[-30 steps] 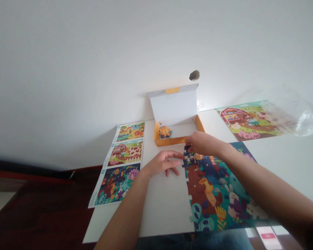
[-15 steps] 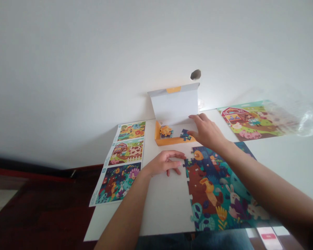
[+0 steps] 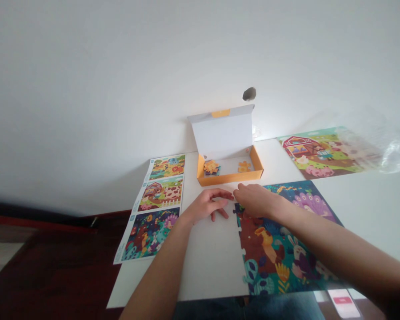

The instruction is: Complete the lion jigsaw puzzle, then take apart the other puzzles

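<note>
A partly assembled jigsaw puzzle (image 3: pixel 265 249) with a bear, rabbits and a peacock lies on the white table; its left side shows bare knobs and notches. Over its top left corner, my right hand (image 3: pixel 255 200) is closed with fingertips pointing down. The dark puzzle piece seen at those fingers before is hidden beneath them. My left hand (image 3: pixel 208 205) rests just left of that corner, fingers curved and apart, holding nothing. Behind both hands stands an orange box (image 3: pixel 230 178), lid raised, with a few yellow-backed pieces (image 3: pixel 244 166) inside.
On the left lies a sheet with three reference pictures (image 3: pixel 160 194). A farm picture (image 3: pixel 315 155) lies at the back right, partly under clear plastic wrap (image 3: pixel 386 149). A phone (image 3: pixel 344 303) is at the near edge. The wall (image 3: pixel 120 89) rises behind the table.
My right hand has moved from the box down to the puzzle's top left corner, and the dark piece has left the box. A yellow-backed piece now shows there. My left hand has barely moved.
</note>
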Tool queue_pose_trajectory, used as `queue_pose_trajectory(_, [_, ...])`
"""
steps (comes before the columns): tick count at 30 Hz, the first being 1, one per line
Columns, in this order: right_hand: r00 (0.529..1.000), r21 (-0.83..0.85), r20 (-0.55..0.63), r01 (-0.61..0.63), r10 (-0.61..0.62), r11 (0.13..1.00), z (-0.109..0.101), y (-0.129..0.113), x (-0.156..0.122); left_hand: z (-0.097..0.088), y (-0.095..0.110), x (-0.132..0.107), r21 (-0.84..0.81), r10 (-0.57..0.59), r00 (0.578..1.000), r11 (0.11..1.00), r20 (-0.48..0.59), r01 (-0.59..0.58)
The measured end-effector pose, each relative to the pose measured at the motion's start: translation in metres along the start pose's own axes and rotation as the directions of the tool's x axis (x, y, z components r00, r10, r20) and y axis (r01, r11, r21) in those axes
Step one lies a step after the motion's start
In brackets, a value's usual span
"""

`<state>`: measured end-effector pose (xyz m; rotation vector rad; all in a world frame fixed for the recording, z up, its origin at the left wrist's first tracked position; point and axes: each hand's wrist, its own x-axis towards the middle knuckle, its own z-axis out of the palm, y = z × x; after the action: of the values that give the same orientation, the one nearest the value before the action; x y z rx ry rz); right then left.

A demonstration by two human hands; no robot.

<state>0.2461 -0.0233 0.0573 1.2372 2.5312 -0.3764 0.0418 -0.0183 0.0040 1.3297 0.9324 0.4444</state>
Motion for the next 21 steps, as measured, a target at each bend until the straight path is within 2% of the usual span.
queue_pose_trajectory(3, [0.999,0.017,0.016,0.039,-0.039,0.999,0.001,-0.002,0.001,-0.001,-0.001,0.002,-0.004,0.006,1.000,1.000,-0.019,-0.006])
queue_pose_trajectory(8, [0.997,0.042,-0.056,0.050,-0.048,0.998,0.006,0.000,0.003,0.000,0.001,0.002,-0.008,0.003,1.000,1.000,-0.017,-0.004])
queue_pose_trajectory(13, [0.998,0.036,0.008,0.060,-0.061,0.998,0.001,-0.001,0.002,-0.001,0.000,0.002,-0.008,-0.001,1.000,1.000,-0.014,0.001])
queue_pose_trajectory(21, [0.997,0.071,0.011,0.074,-0.075,0.995,-0.009,0.010,0.004,0.000,0.002,0.000,-0.002,0.006,1.000,1.000,-0.011,-0.006])
